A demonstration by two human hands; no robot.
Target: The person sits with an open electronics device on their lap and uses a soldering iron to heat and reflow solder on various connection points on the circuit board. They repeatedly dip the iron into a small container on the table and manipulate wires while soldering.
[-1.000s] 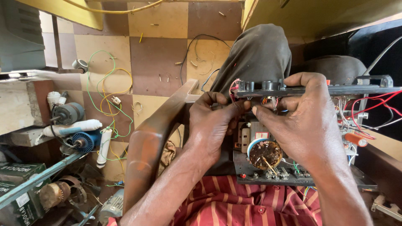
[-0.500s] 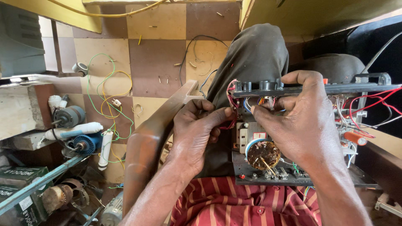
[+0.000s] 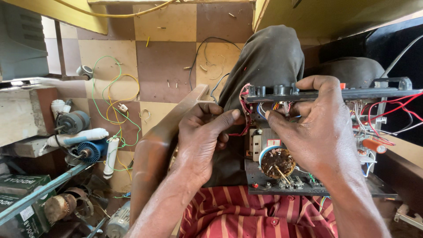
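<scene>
An opened electronic unit (image 3: 308, 180) rests on my lap, with a black front panel (image 3: 352, 94) standing up, a wound coil (image 3: 277, 162) and bundles of red and coloured wires (image 3: 244, 108). My right hand (image 3: 317, 128) grips the top edge of the black panel, thumb reaching behind it toward the wires. My left hand (image 3: 202, 141) sits just left of the unit, thumb and fingers pinched at the red wires by the panel's left end. Whether it actually holds a wire is hidden by the fingers.
My knee in dark trousers (image 3: 269, 57) rises behind the unit. A wooden chair arm (image 3: 154, 150) runs under my left forearm. On the tiled floor lie loose green and yellow wires (image 3: 110, 97), small motors (image 3: 72, 122) and boxes (image 3: 17, 198) at the left.
My left hand has dropped slightly from the panel's top edge to the red wires at its left end. The right hand keeps its hold on the panel.
</scene>
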